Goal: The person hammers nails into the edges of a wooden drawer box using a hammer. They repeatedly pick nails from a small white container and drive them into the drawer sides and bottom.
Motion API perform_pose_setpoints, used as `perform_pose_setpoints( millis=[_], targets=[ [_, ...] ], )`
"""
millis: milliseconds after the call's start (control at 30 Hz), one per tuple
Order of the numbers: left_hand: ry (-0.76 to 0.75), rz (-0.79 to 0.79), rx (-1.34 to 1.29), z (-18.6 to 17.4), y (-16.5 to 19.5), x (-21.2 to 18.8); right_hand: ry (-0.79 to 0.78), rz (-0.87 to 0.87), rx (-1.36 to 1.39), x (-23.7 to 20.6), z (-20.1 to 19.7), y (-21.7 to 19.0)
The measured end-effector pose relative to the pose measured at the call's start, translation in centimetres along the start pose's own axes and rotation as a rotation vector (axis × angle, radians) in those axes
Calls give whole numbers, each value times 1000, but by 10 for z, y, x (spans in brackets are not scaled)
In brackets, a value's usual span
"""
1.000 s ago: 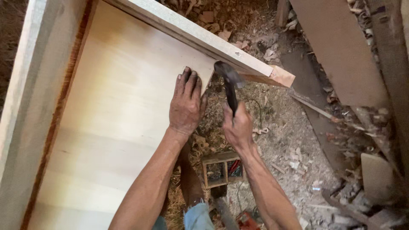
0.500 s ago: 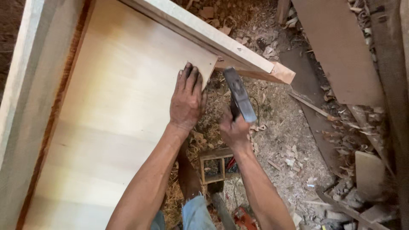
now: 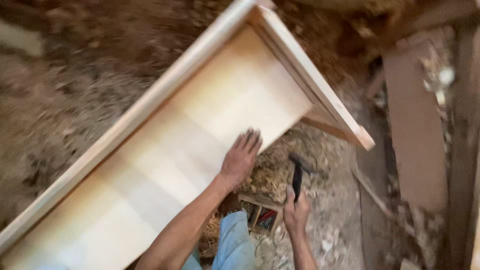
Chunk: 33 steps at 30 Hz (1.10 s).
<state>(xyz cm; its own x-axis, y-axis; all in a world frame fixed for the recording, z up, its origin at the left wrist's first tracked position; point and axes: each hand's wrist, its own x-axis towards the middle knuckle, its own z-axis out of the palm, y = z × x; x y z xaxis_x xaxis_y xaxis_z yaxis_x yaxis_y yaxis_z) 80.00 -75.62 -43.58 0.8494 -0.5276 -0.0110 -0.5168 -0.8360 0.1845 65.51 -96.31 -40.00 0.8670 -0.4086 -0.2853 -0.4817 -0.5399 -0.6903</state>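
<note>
Right hand (image 3: 296, 214) grips hammer (image 3: 297, 176); head above fist.

A small wooden box (image 3: 261, 214) with compartments sits on the ground among wood shavings (image 3: 272, 175) and sawdust. A dark reddish plank (image 3: 417, 135) lies to the right, with a thin stick (image 3: 371, 191) just beside its near left edge.

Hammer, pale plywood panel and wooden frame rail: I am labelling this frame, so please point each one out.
hammer (image 3: 297, 176), head view, on the dark head end above the right fist.
pale plywood panel (image 3: 190, 150), head view, on its bare face.
wooden frame rail (image 3: 320, 95), head view, on its upper edge.
</note>
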Motion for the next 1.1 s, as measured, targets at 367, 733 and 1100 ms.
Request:
perform_pose_setpoints(
  millis=[367, 733, 1100],
  targets=[
    [231, -1133, -457, -108, -96, -324, -548, 337, 54, -99, 29, -51],
    [540, -1863, -203, -208, -148, -652, -736, -103, -375, -159, 99, -158],
    [39, -2209, -1092, -164, -257, -716, -816, -252, -350, -284, 172, -232]
  ],
)
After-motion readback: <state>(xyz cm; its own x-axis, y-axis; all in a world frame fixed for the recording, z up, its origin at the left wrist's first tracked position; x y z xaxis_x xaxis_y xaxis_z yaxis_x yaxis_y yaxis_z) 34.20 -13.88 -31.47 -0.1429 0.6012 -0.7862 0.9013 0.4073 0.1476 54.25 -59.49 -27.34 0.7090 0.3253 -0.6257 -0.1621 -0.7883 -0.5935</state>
